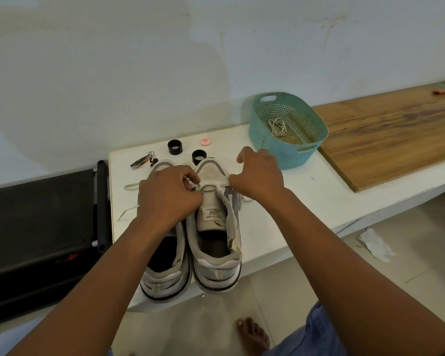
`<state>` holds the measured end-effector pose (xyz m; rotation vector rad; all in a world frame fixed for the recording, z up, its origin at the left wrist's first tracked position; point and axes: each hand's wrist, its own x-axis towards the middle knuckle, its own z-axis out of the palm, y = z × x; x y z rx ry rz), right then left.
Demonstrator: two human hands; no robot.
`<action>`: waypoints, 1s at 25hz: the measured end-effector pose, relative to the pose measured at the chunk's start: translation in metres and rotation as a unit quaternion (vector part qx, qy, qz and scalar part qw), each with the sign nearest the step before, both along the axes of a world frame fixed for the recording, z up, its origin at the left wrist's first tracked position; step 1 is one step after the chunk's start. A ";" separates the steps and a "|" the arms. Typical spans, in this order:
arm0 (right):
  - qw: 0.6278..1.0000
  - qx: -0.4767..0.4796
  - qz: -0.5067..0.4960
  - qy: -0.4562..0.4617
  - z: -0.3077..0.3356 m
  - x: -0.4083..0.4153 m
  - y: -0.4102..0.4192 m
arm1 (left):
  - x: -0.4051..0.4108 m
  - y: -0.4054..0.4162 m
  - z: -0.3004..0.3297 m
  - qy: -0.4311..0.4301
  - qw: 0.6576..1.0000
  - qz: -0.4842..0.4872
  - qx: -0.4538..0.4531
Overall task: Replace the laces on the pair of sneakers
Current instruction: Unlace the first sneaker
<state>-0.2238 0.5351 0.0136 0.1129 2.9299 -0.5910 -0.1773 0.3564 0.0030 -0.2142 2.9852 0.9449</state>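
Furthest left of our grips stood a black fabric-sided rack (36,227) beside the white tabletop (280,214). Just beyond our left hand (165,199) lay a metal nail clipper (141,161) on a key ring, two short black rings (174,147) and a small red-and-white round cap (205,142). A flat pale lace (129,201) trailed out to the left of that hand. Our left hand lay over the forepart of the left sneaker (165,273), hiding it, its fingers curled and pinching a lace at the lowest eyelets of the right sneaker (216,240). Both sneakers were worn, off-white mesh with grey trim and dark-edged soles, heels toward us at the tabletop's near edge, touching side by side. The right sneaker's tongue showed a printed label we could not read. Our right hand (257,173) was clamped on a lace end at that shoe's right side; most of the lace was hidden beneath it. Beyond and right of this hand sat a teal perforated plastic basket (316,129) holding one coiled pale lace (276,127). Further right lay a brown wooden board (396,134), cut off at the edge.
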 end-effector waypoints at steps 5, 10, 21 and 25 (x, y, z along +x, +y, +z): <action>0.990 -0.079 0.046 -0.111 0.001 0.002 -0.017 | 0.000 0.012 -0.008 0.067 0.985 -0.077 -0.139; 0.984 -0.119 0.013 -0.131 -0.004 -0.005 -0.010 | -0.002 0.016 -0.017 0.044 0.979 -0.090 -0.179; 0.981 -0.122 -0.006 -0.151 -0.011 -0.010 -0.007 | -0.009 0.032 -0.027 0.044 0.985 -0.053 -0.159; 0.982 -0.117 -0.011 -0.147 -0.012 -0.011 -0.008 | -0.012 0.024 -0.025 0.028 0.995 -0.057 -0.073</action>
